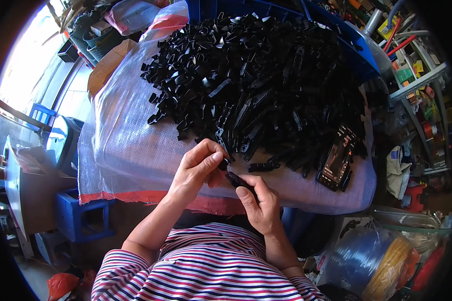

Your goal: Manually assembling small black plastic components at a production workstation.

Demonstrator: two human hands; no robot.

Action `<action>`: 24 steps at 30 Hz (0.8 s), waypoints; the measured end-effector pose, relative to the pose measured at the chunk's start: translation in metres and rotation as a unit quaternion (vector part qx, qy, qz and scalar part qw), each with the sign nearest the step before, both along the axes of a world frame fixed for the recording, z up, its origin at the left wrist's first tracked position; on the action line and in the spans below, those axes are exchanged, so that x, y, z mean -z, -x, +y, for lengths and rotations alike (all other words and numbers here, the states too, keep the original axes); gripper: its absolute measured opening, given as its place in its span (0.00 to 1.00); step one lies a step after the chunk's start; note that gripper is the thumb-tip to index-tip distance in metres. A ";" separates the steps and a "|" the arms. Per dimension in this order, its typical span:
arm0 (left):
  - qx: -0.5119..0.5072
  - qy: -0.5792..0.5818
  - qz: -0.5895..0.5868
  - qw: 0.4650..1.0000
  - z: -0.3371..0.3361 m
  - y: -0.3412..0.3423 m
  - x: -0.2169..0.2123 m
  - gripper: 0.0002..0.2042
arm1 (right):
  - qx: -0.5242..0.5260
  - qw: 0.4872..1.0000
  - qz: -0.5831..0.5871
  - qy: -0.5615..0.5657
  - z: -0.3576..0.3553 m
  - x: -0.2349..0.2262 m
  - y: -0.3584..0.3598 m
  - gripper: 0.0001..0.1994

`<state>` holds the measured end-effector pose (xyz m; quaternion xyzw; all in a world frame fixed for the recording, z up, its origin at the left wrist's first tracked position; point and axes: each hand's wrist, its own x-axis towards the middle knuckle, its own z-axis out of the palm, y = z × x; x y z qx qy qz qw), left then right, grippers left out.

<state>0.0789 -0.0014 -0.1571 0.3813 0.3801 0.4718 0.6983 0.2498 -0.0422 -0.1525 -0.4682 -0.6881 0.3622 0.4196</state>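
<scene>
- White woven sheet (118, 143) is spread beneath pile of black parts (246, 75).
- Blue crate (364, 52) is partly hidden behind pile.
- Right hand (261, 203) is curled; dark part (234, 179) is gripped, near side of pile.
- Left hand (198, 163), also near side: small black piece (225, 163) is pinched by thumb and fingers.
</scene>
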 end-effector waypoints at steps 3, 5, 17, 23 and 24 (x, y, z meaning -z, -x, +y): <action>-0.003 0.002 0.003 1.000 0.000 -0.001 0.000 0.09 | 0.000 1.000 0.003 0.004 0.000 0.001 -0.001 0.12; -0.007 0.003 0.010 1.000 -0.001 -0.001 0.000 0.09 | 0.001 1.000 0.003 0.001 0.000 0.000 0.000 0.12; -0.007 -0.026 -0.021 0.999 -0.001 -0.001 0.006 0.09 | 0.053 0.998 0.023 0.008 0.000 -0.003 0.003 0.11; -0.006 -0.080 0.038 0.996 -0.004 -0.001 0.006 0.07 | 0.013 0.999 -0.009 0.047 0.002 -0.008 0.003 0.09; -0.006 -0.079 0.038 0.996 -0.005 0.000 0.005 0.07 | 0.013 0.999 -0.009 0.047 0.003 -0.007 0.003 0.09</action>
